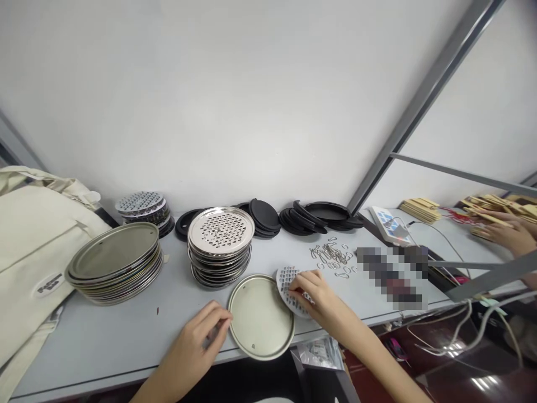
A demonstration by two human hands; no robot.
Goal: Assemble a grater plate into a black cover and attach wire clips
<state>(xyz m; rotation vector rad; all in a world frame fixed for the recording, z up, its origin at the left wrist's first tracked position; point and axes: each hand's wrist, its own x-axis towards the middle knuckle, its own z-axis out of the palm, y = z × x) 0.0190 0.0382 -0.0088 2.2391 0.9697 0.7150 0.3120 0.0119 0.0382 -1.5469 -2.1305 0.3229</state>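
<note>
tray point(260, 317): on table point(126, 330) | grater disc point(284, 280): tray's right rim | grater stack point(220, 253): behind, left

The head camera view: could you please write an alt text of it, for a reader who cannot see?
A person's left hand is at the rim of a round metal plate on a grey table, while the right hand touches a perforated disc overlapping the plate's right edge. Around them are stacked metal plates, black round parts and small metal rings.

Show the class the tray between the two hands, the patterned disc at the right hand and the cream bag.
Tray point(261, 319): head view, on its bare flat middle.
Patterned disc point(284, 281): head view, on its uncovered left part.
Cream bag point(36, 240): head view, on its side.
</note>
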